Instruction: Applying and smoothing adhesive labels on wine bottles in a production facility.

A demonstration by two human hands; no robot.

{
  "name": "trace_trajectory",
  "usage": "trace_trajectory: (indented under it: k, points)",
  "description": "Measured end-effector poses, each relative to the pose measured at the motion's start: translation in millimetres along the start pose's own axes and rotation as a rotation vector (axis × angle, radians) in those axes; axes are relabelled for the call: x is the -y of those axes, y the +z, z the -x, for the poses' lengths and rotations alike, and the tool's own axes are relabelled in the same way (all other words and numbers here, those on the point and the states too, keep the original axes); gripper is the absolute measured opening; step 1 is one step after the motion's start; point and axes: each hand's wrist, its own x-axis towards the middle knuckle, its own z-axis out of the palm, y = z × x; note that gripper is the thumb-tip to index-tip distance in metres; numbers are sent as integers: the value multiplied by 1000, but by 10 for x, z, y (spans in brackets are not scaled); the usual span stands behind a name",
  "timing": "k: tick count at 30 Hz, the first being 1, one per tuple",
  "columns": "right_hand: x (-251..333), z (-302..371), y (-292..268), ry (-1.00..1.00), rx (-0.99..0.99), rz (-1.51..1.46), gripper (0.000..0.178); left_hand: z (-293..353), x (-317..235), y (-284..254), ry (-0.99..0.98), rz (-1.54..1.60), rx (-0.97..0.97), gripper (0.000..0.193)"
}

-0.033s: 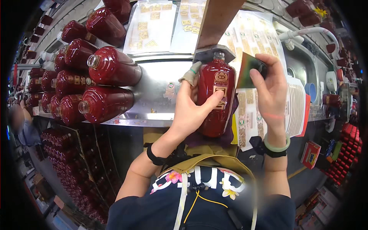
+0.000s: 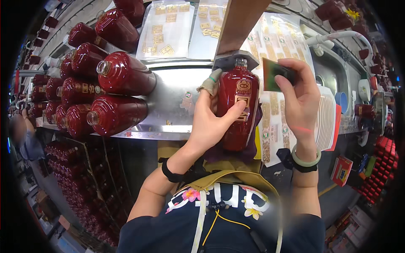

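Note:
My left hand [image 2: 209,113] is wrapped round a dark red bottle [image 2: 237,137], its thumb pressed on the gold lettering [image 2: 242,102] on the front. A pale finger cot [image 2: 209,83] covers one fingertip of that hand. The uncapped neck points away from me, against a dark angular holder [image 2: 248,57] under a brown upright. In my right hand [image 2: 300,90], thumb and fingers pinch a flat, dark green, scraper-like square [image 2: 271,78]. It is held above the sheets to the right of the bottle, apart from it. Fingers behind the bottle are hidden.
Several red bottles [image 2: 126,74] stand at left on the metal bench [image 2: 171,95]. Sheets with gold stickers [image 2: 164,31] lie at the back; patterned gold sheets [image 2: 276,109] are on the right. Farther right are a sink [image 2: 333,69] and a white tap [image 2: 344,36].
My right hand has shifted slightly to the right, and the green square in it has turned and moved a little away from the bottle. My left hand and the bottle stay nearly still.

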Motion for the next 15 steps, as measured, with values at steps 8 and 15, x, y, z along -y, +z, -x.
trace_trajectory:
  k: [8, 15]
  points:
    - [371, -238, 211, -532, 447, 595, 37, 26, 6, 33, 23, -25, -35, 82]
    - [247, -500, 210, -650, 292, 755, 26, 3, 1, 66, 70, -55, -66, 82]
